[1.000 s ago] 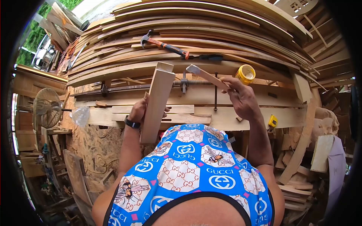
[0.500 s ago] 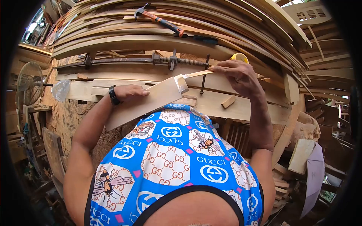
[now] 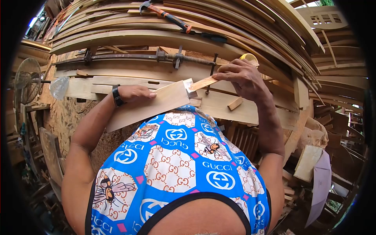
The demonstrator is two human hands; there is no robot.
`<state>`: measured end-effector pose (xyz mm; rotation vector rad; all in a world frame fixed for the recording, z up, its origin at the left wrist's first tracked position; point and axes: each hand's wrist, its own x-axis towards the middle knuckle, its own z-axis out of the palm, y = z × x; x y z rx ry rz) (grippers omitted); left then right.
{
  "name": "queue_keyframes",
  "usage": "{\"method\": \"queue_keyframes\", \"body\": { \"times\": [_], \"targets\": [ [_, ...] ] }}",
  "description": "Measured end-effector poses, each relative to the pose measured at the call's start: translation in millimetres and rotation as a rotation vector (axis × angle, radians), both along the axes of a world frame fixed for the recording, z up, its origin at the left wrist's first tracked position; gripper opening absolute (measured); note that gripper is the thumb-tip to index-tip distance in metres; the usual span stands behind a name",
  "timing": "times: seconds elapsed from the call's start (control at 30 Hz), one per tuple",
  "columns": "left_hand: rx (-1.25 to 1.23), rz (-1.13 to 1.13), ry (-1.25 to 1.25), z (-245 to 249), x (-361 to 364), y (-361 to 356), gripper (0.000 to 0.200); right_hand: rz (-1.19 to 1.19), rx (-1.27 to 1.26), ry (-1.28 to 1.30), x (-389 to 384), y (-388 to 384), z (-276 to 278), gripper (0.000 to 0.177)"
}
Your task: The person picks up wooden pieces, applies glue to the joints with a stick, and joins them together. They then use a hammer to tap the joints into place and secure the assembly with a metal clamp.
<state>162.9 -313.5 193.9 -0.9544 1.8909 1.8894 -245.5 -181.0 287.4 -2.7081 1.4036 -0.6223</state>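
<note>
A pale wooden board (image 3: 156,106) slants across the front of my body, and my left hand (image 3: 135,95) is closed on its upper edge with the thumb on the face. White glue-like paste (image 3: 188,84) coats the narrowed right end of the board. My right hand (image 3: 244,78) pinches a flat wooden stick (image 3: 203,83), its tip touching that coated end. Behind the right hand sits a round yellow container (image 3: 248,58), partly hidden. A small wood block (image 3: 235,103) lies below the right hand on another plank.
A long bar clamp (image 3: 129,58) with a screw lies behind the board. An orange-and-black claw hammer (image 3: 168,17) rests on stacked planks (image 3: 117,33). A slotted board (image 3: 133,81), a clear plastic bag (image 3: 59,88) and a fan (image 3: 27,78) are on the left.
The stick has turned to show its broad face, and its tip has shifted slightly left and down on the coated end. My left hand keeps its hold on the board.
</note>
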Motion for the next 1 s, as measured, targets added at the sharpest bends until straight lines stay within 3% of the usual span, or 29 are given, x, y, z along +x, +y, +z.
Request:
{"method": "queue_keyframes", "body": {
  "times": [0.07,0.23,0.47,0.57,0.67,0.73,1.0],
  "targets": [
    [0.169,0.043,0.07,-8.9,2.4,-0.6,0.062,0.028,0.014,0.013,-5.7,1.7,1.2,0.038],
    [0.117,0.019,0.073,-18.7,5.3,-4.4,0.06,-0.01,0.114,-0.123,-12.9,2.2,8.0,0.039],
    [0.177,-0.034,0.029,-1.2,-4.2,-3.5,0.058,-0.024,0.017,-0.095,0.9,-5.1,-3.6,0.035],
    [0.031,0.081,0.096,-1.3,-3.4,9.3,0.049,0.007,0.054,-0.061,-0.4,-1.5,2.6,0.037],
    [0.049,0.027,0.029,11.7,-3.2,5.6,0.056,0.088,0.17,0.02,-7.6,4.6,11.5,0.039],
    [0.033,0.015,0.017,1.9,2.1,2.6,0.054,0.07,0.195,-0.119,-9.2,7.7,12.3,0.045],
    [-0.047,0.013,0.003,-0.2,1.8,3.9,0.052,-0.162,0.143,-0.015,13.4,15.8,12.8,0.051]
  ]
}}
